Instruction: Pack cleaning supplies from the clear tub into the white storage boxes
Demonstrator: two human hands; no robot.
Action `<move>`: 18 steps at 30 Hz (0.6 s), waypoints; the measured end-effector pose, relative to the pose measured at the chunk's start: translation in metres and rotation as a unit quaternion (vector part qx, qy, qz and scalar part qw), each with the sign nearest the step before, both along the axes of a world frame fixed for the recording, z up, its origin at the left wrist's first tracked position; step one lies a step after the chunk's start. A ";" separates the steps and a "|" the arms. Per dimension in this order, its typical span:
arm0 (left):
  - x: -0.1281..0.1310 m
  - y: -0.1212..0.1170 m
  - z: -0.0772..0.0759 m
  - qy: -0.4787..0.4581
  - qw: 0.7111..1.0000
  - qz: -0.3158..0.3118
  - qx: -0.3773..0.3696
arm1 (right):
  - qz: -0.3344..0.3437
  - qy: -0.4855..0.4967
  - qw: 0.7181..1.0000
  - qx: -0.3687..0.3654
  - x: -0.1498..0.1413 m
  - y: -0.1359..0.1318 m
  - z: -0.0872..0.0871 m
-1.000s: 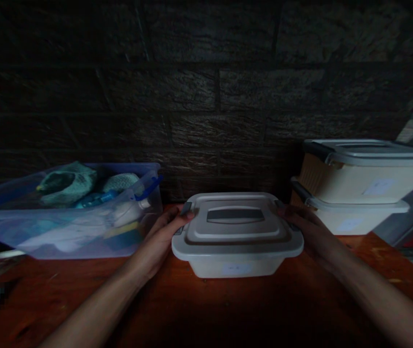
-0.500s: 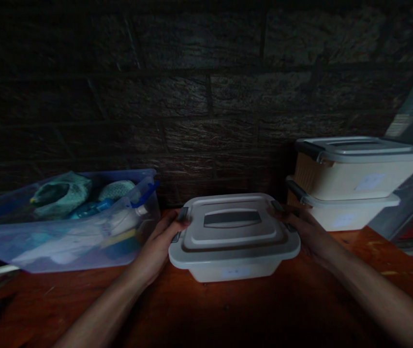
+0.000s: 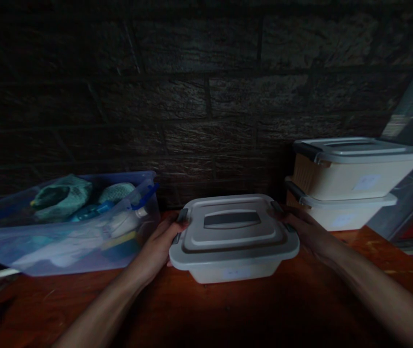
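Right in front of me is a small white storage box (image 3: 235, 270) with a grey lid (image 3: 233, 239) closed on it. Dark grey clips sit at its left and right ends, and a small label is on the front. My left hand (image 3: 161, 239) grips the left end, thumb on the clip and fingers hidden under the rim. At the opposite end my right hand (image 3: 306, 232) holds the box the same way, its fingers mostly hidden behind the lid's edge. Whether the box touches the tabletop or hangs just over it I cannot tell.
A clear blue-tinted bin (image 3: 83, 251) with green mesh, bottles and a sponge-like block stands on the left. Two lidded white boxes, the upper box (image 3: 355, 179) on the lower box (image 3: 344, 212), are stacked at right. The wooden table (image 3: 224, 314) meets a dark brick wall (image 3: 188, 96).
Almost nothing differs. Both hands keep their hold on the storage box, and the view has shifted very slightly.
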State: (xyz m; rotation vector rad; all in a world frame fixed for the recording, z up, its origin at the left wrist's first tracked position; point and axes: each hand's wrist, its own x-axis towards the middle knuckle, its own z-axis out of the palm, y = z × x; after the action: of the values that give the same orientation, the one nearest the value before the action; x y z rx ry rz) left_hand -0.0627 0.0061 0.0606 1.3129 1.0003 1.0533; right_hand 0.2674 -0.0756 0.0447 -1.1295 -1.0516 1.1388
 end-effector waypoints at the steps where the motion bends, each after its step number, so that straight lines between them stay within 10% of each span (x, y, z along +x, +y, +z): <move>1: 0.000 0.000 0.000 0.010 1.000 0.003 0.004 | -0.006 0.015 1.000 -0.008 0.001 0.000 -0.003; 18: -0.001 0.000 -0.003 0.004 0.999 0.020 -0.048 | -0.004 0.124 0.992 -0.034 0.002 -0.002 -0.017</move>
State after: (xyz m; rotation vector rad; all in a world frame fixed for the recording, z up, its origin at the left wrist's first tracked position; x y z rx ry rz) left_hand -0.0642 0.0057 0.0575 1.2257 1.0736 1.0180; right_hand 0.2697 -0.0773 0.0275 -1.0128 -0.8216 1.2805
